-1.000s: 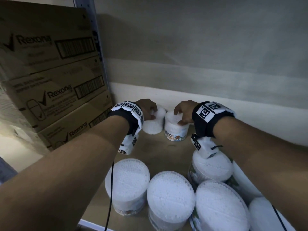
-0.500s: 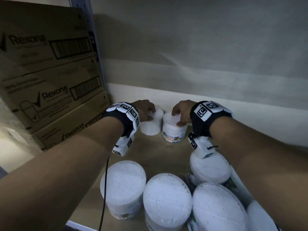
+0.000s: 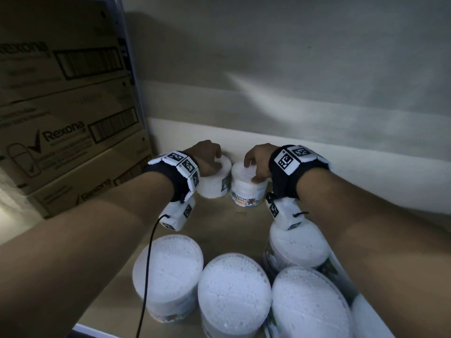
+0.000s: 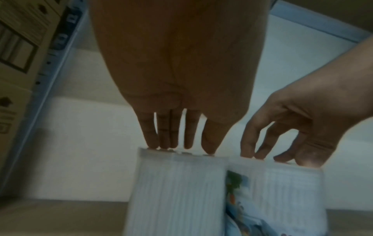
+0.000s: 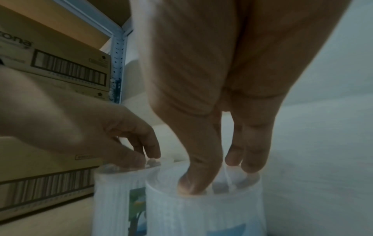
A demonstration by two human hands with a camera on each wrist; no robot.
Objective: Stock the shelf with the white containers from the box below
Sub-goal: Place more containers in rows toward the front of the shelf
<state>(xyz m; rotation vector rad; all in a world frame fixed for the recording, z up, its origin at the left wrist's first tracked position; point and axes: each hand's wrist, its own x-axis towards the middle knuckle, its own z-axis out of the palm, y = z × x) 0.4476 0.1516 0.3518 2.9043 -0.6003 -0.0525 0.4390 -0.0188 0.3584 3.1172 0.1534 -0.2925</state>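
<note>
Two small white cotton-bud containers stand side by side at the back of the shelf (image 3: 246,220), close to the wall. My left hand (image 3: 207,154) is over the left container (image 3: 214,186), its straight fingertips (image 4: 153,143) touching the lid's top. My right hand (image 3: 256,164) is over the right container (image 3: 246,191), with thumb and fingertips (image 5: 193,180) pressing on its lid. The left wrist view shows both containers (image 4: 175,191) (image 4: 286,191) touching each other. No finger wraps round either one.
Stacked Rexona cartons (image 3: 61,130) and a metal shelf upright (image 3: 127,57) close off the left side. Several larger white containers (image 3: 234,289) crowd the shelf's front, under my forearms. The back wall (image 3: 317,154) is right behind the two small containers.
Both hands and the two small containers have slid a little farther back, towards the wall. The fingertips stay on the lids.
</note>
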